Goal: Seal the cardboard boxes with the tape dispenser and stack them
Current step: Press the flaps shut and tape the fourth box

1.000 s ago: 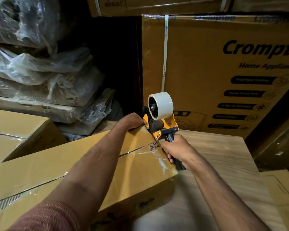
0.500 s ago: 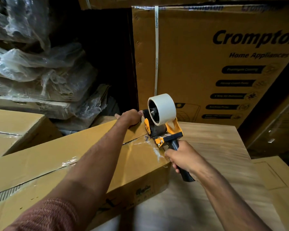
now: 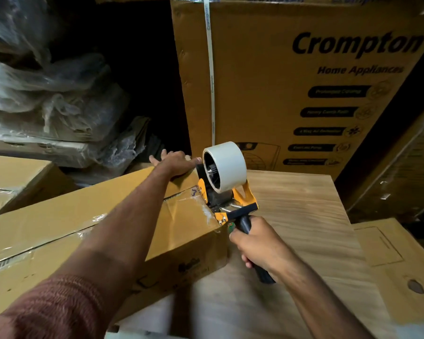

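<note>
A long brown cardboard box (image 3: 66,223) lies on a wooden table (image 3: 301,216), clear tape running along its top seam. An orange tape dispenser (image 3: 227,192) with a white tape roll sits at the box's far right end, over the seam. My right hand (image 3: 257,243) grips the dispenser's black handle. At the box's far top corner my left hand (image 3: 175,162) rests flat, fingers spread, just left of the dispenser.
A large printed Crompton carton (image 3: 291,89) stands upright behind the table. Plastic-wrapped bundles (image 3: 47,94) pile up at the left, above another cardboard box (image 3: 12,177). A flat carton (image 3: 397,260) lies at the right beside the table.
The dispenser has slid a little toward me along the box's end. My left hand's fingers have spread out over the far corner.
</note>
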Demonstrator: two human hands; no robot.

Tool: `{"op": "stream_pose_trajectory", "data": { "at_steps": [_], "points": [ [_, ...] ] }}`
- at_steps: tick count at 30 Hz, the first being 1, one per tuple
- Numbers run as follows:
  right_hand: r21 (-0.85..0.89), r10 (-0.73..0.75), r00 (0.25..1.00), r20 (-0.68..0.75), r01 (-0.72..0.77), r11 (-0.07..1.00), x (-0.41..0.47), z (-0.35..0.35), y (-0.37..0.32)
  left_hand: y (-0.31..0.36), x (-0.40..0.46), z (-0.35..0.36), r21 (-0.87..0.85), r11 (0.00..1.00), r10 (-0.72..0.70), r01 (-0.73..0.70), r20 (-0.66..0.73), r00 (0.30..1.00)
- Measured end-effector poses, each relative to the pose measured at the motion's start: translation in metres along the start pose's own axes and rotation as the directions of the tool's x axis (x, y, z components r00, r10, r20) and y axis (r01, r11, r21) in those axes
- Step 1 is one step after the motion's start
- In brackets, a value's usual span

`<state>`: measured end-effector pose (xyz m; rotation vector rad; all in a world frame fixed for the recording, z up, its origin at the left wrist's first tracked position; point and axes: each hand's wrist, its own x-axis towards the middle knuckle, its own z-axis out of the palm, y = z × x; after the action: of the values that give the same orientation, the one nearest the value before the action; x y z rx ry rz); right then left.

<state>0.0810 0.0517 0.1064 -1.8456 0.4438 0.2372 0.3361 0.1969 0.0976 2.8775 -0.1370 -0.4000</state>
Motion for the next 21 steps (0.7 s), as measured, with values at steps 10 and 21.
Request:
{"op": "stream_pose_trajectory", "data": {
  "at_steps": [10, 21],
  "points": [
    [0.053, -0.009, 1.000, -0.030, 0.011, 0.999, -0.020, 0.005, 0.006, 0.007, -0.047, 0.028, -0.056, 0.998, -0.020, 0.013, -0.128, 0.992],
    [0.038, 0.051, 0.992, -0.116, -0.047, 0.998, -0.076, 0.010, 0.052, -0.008, -0.108, 0.045, -0.233, 0.819, 0.468, -0.524, -0.256, 0.846]
  ]
}}
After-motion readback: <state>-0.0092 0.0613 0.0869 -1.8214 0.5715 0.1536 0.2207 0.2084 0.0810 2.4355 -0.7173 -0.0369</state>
